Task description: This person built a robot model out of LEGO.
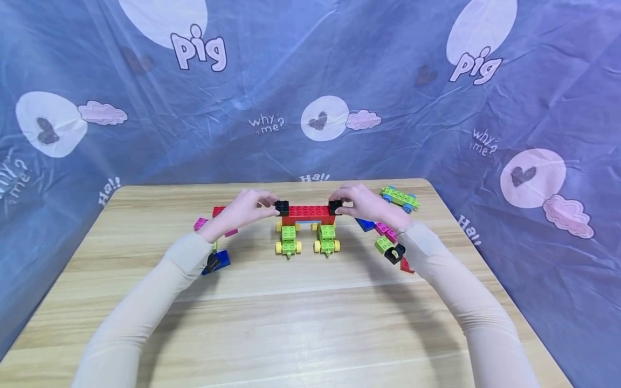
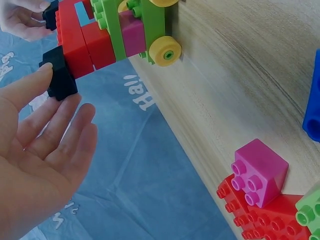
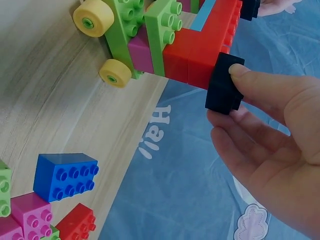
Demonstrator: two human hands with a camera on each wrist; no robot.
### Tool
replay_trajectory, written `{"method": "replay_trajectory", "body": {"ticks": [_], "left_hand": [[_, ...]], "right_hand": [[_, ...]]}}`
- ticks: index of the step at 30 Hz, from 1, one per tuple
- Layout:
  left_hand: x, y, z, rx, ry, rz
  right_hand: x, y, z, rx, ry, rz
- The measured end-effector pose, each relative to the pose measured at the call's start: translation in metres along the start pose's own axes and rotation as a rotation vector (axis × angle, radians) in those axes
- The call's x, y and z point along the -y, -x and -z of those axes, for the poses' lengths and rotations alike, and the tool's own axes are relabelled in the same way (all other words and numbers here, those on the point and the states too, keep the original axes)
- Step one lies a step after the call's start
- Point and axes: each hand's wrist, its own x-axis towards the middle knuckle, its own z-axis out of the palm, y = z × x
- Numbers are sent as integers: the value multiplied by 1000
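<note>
My left hand (image 1: 246,207) pinches a black brick (image 2: 62,75) between thumb and fingers, at the left end of a red brick beam (image 1: 309,212). At the beam's right end, my right hand (image 1: 365,203) grips another black brick (image 3: 223,85) the same way. Both black bricks touch the beam's top ends; whether they are fully pressed on I cannot tell. Under the beam are a light blue piece (image 3: 202,16), green bricks (image 3: 162,30) and pink bricks (image 3: 141,50). These stand on two green wheeled bases (image 1: 288,247) with yellow wheels (image 2: 165,51).
Loose bricks lie by my left forearm, among them a pink brick (image 2: 261,170), a red brick (image 2: 280,220) and a blue brick (image 1: 222,259). Near my right forearm are a blue brick (image 3: 65,175) and several others. A green base with blue wheels (image 1: 400,198) stands back right.
</note>
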Motion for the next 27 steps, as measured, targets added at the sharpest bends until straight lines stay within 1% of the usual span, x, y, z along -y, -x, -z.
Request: {"method": "replay_trajectory", "body": {"ticks": [7,11,18,27], "left_hand": [[-1,0,0,-9,-17,5],[-2,1,0,-9,-18,-3],[-1,1,0,-14,-23,-8],[-1,2,-2,-23,-32,-26]], "right_hand": [[2,0,0,8,-9,-16],[2,0,0,3,-7,-25],[-2,5,-8,-42,11,-32],[-5,11,-11,-78,-33,-43]]}}
